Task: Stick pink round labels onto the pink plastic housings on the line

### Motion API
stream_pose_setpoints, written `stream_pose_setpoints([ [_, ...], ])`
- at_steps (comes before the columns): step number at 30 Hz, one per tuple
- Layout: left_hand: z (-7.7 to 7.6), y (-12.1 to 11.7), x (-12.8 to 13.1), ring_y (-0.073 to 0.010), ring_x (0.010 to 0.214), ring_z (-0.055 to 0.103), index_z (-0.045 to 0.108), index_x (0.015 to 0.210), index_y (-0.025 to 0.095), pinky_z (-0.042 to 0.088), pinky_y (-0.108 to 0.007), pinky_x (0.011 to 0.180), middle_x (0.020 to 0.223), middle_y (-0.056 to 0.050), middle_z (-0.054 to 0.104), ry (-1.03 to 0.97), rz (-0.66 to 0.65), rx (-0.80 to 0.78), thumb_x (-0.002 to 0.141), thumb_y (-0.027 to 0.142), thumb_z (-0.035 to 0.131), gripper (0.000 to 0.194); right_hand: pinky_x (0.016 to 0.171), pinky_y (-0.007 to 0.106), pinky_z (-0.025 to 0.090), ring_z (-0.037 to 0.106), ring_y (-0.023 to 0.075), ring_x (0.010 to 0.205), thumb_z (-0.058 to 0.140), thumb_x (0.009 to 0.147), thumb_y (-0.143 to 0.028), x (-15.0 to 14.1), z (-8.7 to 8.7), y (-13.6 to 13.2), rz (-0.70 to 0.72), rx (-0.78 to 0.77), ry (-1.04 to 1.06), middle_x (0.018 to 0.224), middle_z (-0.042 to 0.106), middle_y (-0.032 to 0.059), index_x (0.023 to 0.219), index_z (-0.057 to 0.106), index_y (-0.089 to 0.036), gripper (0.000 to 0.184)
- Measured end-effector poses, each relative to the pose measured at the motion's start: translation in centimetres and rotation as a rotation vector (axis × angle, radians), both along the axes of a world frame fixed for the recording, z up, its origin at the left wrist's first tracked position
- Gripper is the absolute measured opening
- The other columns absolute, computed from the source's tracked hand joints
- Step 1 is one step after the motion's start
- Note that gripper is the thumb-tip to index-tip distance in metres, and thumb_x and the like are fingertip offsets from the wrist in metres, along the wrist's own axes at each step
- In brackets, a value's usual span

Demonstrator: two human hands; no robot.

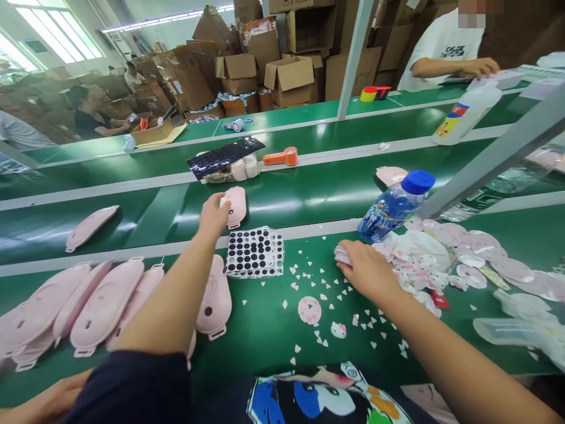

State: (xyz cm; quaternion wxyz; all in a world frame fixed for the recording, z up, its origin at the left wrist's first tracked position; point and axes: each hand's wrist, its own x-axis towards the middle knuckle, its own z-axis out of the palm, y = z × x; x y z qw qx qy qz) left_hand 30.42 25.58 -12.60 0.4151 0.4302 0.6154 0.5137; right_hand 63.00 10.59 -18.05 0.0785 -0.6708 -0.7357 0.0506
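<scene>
My left hand [213,215] reaches forward and rests on a pink plastic shell [235,206] lying on the green conveyor belt [309,197], fingers curled around its left end. My right hand [364,266] lies on the near table, its fingers closed on a small stack of pink stickers [341,254]. A sheet of black round dots [255,252] lies between the two hands. Several pink shells [106,303] lie in a row to the left of my arm. A round pink sticker [309,310] and a small cat-face piece [338,330] sit in front of me.
A blue-capped water bottle [394,207] lies tilted by a pile of sticker backings [445,253]. Small paper scraps litter the table. On the belt lie another pink shell [90,226], a black dotted sheet [225,156] and an orange tool [281,157]. A person in white [445,50] works opposite.
</scene>
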Motion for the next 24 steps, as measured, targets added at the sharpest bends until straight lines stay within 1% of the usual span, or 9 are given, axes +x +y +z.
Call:
stream_pose_setpoints([
  [3, -0.1, 3.4, -1.3, -0.0158, 0.103, 0.057, 0.055, 0.094, 0.011, 0.042, -0.03, 0.095, 0.114, -0.001, 0.061, 0.057, 0.065, -0.116, 0.081, 0.016, 0.064, 0.016, 0.072, 0.032, 0.037, 0.058, 0.0231, 0.089, 0.056, 0.085, -0.025, 0.2, 0.3, -0.4, -0.016, 0.002, 0.009, 0.096, 0.063, 0.0054, 0.112, 0.054, -0.021, 0.027],
  [6, -1.0, 5.2, -0.9, -0.0178, 0.09, 0.062, 0.058, 0.092, 0.011, 0.051, -0.034, 0.08, 0.104, -0.005, 0.063, 0.072, 0.07, -0.238, 0.083, 0.021, 0.064, 0.016, 0.077, 0.033, 0.037, 0.056, 0.023, 0.095, 0.054, 0.087, -0.025, -0.1, 0.6, -0.8, -0.074, 0.054, 0.002, 0.104, 0.062, 0.007, 0.116, 0.052, -0.022, 0.03],
  [8, -1.6, 6.0, -0.4, -0.0169, 0.08, 0.062, 0.059, 0.093, 0.01, 0.053, -0.035, 0.074, 0.093, -0.005, 0.064, 0.066, 0.059, -0.295, 0.084, 0.024, 0.063, 0.018, 0.081, 0.035, 0.037, 0.054, 0.0246, 0.1, 0.052, 0.088, -0.024, -0.5, 0.5, -0.8, -0.108, 0.089, -0.016, 0.111, 0.06, 0.0091, 0.12, 0.051, -0.022, 0.032],
  [11, -1.9, 6.9, 0.2, -0.0169, 0.07, 0.063, 0.057, 0.098, 0.008, 0.053, -0.037, 0.071, 0.084, -0.005, 0.064, 0.03, 0.059, -0.317, 0.077, 0.019, 0.069, 0.026, 0.086, 0.037, 0.037, 0.051, 0.0265, 0.106, 0.054, 0.085, -0.021, -1.1, -0.3, -0.8, -0.114, 0.088, -0.037, 0.116, 0.059, 0.0109, 0.121, 0.052, -0.021, 0.036],
  [14, -1.0, 6.4, 0.5, -0.0174, 0.072, 0.065, 0.054, 0.108, 0.014, 0.053, -0.037, 0.07, 0.085, -0.004, 0.066, -0.029, 0.084, -0.251, 0.076, 0.02, 0.069, 0.036, 0.094, 0.043, 0.036, 0.047, 0.0311, 0.116, 0.062, 0.08, -0.035, -1.4, -1.3, -1.8, -0.093, 0.043, -0.031, 0.129, 0.053, 0.0138, 0.127, 0.05, -0.019, 0.051],
  [16, 0.0, 4.5, 0.7, -0.0174, 0.08, 0.067, 0.054, 0.109, 0.018, 0.054, -0.034, 0.072, 0.091, -0.004, 0.068, -0.133, 0.088, -0.169, 0.078, 0.022, 0.067, 0.034, 0.101, 0.05, 0.031, 0.041, 0.0348, 0.125, 0.063, 0.076, -0.048, -1.4, -1.5, -2.9, -0.061, 0.008, -0.027, 0.139, 0.046, 0.0152, 0.135, 0.044, -0.018, 0.069],
  [18, 1.2, 1.1, 1.4, -0.0188, 0.088, 0.067, 0.058, 0.105, 0.017, 0.055, -0.032, 0.074, 0.098, -0.006, 0.069, -0.305, 0.036, -0.085, 0.078, 0.024, 0.067, 0.03, 0.105, 0.055, 0.026, 0.036, 0.0355, 0.131, 0.06, 0.076, -0.054, -1.2, -1.3, -4.0, -0.01, -0.022, -0.034, 0.145, 0.041, 0.0139, 0.14, 0.039, -0.019, 0.076],
  [21, 2.4, -5.6, 3.3, -0.0234, 0.09, 0.067, 0.062, 0.105, 0.017, 0.057, -0.034, 0.072, 0.102, -0.008, 0.07, -0.474, -0.117, -0.057, 0.073, 0.026, 0.071, 0.035, 0.107, 0.054, 0.023, 0.038, 0.0299, 0.132, 0.049, 0.088, -0.039, -0.6, -0.3, -4.5, 0.024, -0.003, -0.054, 0.144, 0.045, 0.0091, 0.137, 0.045, -0.022, 0.052],
  [24, 2.1, -11.6, 5.9, -0.0265, 0.086, 0.068, 0.061, 0.112, 0.017, 0.058, -0.037, 0.07, 0.1, -0.009, 0.071, -0.559, -0.228, -0.18, 0.068, 0.027, 0.075, 0.047, 0.104, 0.051, 0.026, 0.053, 0.0242, 0.117, 0.039, 0.092, -0.019, 0.0, 0.3, -3.6, 0.02, 0.046, -0.071, 0.13, 0.061, 0.0061, 0.123, 0.058, -0.023, 0.037],
])
